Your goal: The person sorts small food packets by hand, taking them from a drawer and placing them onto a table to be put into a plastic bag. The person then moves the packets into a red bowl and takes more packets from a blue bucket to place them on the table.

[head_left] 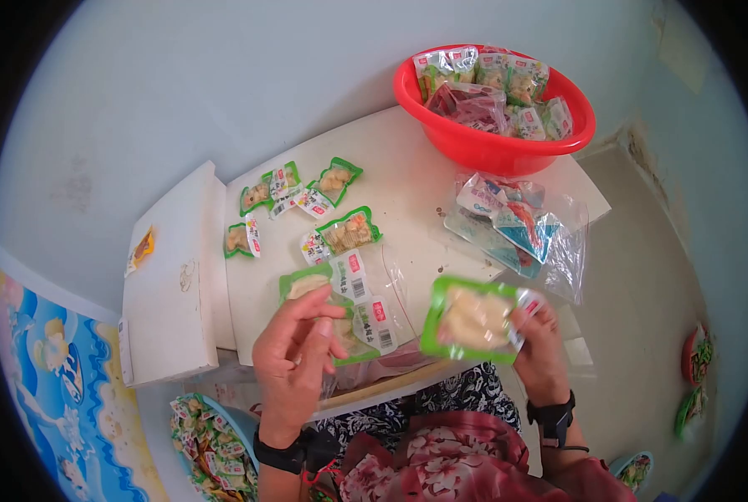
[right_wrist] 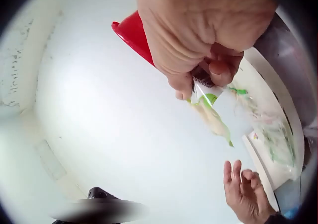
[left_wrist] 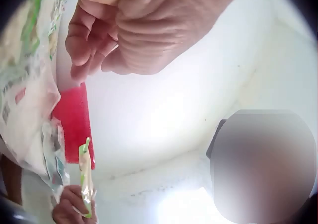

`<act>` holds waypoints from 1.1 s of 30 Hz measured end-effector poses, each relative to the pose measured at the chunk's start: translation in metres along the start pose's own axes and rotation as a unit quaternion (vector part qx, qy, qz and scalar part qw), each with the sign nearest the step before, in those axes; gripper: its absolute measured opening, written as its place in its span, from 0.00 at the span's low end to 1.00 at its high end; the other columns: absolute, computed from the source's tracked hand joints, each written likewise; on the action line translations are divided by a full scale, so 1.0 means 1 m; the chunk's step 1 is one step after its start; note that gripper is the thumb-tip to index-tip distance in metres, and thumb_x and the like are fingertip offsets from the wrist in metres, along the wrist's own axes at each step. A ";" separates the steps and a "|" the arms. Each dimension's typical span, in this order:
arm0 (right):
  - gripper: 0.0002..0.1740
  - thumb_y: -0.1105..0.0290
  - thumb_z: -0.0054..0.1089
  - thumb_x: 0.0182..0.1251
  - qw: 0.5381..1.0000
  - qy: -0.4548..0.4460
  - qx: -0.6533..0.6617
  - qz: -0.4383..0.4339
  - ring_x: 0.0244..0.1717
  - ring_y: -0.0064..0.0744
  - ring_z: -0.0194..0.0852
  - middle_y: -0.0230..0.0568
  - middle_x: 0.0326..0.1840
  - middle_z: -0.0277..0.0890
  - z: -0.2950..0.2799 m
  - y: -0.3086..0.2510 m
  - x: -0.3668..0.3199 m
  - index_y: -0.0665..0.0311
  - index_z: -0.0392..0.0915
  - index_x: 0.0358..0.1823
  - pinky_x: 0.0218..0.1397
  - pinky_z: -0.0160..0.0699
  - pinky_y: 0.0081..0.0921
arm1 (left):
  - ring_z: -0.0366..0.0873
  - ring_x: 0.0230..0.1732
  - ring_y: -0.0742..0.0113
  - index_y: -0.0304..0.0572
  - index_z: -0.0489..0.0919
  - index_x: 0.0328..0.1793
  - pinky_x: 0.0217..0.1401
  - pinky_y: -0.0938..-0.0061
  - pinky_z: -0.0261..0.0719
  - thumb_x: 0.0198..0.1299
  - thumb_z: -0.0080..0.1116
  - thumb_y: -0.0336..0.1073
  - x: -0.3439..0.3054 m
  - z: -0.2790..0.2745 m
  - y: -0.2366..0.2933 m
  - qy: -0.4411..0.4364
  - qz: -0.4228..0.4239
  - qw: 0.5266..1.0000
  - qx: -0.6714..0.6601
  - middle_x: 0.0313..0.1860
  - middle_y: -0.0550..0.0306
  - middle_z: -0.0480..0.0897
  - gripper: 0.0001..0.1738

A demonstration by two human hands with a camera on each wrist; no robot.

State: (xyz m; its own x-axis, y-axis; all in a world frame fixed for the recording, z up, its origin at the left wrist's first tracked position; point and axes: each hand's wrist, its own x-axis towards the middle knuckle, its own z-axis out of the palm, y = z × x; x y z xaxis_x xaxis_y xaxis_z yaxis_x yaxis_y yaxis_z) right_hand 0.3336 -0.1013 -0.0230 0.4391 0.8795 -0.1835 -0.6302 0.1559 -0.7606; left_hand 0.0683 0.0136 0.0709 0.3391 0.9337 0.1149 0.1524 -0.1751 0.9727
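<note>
In the head view my right hand (head_left: pixel 539 356) pinches a green-edged clear food packet (head_left: pixel 474 320) by its white label end, held up over the front of the table. Pale chunks show inside it. The right wrist view has the same packet (right_wrist: pixel 213 119) seen edge-on below the thumb and fingers. My left hand (head_left: pixel 298 356) holds nothing, its fingers loosely bent, beside a clear plastic bag (head_left: pixel 395 289) at the table's front edge. Two similar packets (head_left: pixel 353 276) with white labels lie in that bag, partly hidden behind the left hand.
Several loose packets (head_left: pixel 336 180) lie on the white table (head_left: pixel 407 192). A red basin (head_left: pixel 491 151) of packets stands at the back right, with printed plastic bags (head_left: pixel 516 222) in front. A white box-like surface (head_left: pixel 173 293) adjoins the left side. A tub (head_left: pixel 236 418) of packets sits lower left.
</note>
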 end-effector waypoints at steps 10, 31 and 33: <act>0.08 0.66 0.65 0.79 0.984 -0.060 -0.161 -0.051 0.37 0.11 0.81 0.25 0.41 0.83 0.021 -0.006 0.037 0.59 0.79 0.51 0.36 0.76 0.14 | 0.79 0.35 0.76 0.36 0.84 0.58 0.34 0.79 0.76 0.69 0.64 0.27 -0.014 0.004 -0.025 0.046 0.088 0.973 0.209 0.42 0.59 0.83 0.13; 0.08 0.67 0.63 0.79 0.974 -0.134 -0.164 0.079 0.39 0.14 0.81 0.26 0.40 0.83 0.022 0.007 0.053 0.61 0.78 0.52 0.42 0.78 0.15 | 0.74 0.63 0.57 0.38 0.77 0.71 0.57 0.65 0.77 0.67 0.66 0.33 -0.033 -0.031 -0.087 0.212 0.061 0.939 0.264 0.65 0.49 0.75 0.26; 0.08 0.67 0.63 0.79 0.977 -0.136 -0.152 0.061 0.40 0.14 0.82 0.27 0.42 0.83 0.016 0.007 0.057 0.61 0.77 0.53 0.42 0.80 0.15 | 0.74 0.64 0.57 0.37 0.75 0.73 0.59 0.64 0.76 0.66 0.67 0.33 -0.037 -0.034 -0.089 0.200 0.041 0.947 0.249 0.66 0.49 0.75 0.29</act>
State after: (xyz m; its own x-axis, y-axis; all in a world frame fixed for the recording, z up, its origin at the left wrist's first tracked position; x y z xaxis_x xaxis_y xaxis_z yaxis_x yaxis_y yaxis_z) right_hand 0.3440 -0.0428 -0.0290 0.1598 0.9767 -0.1434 -0.4289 -0.0621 -0.9012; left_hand 0.0106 0.0052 -0.0134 0.0052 0.9366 0.3503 0.5936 -0.2848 0.7527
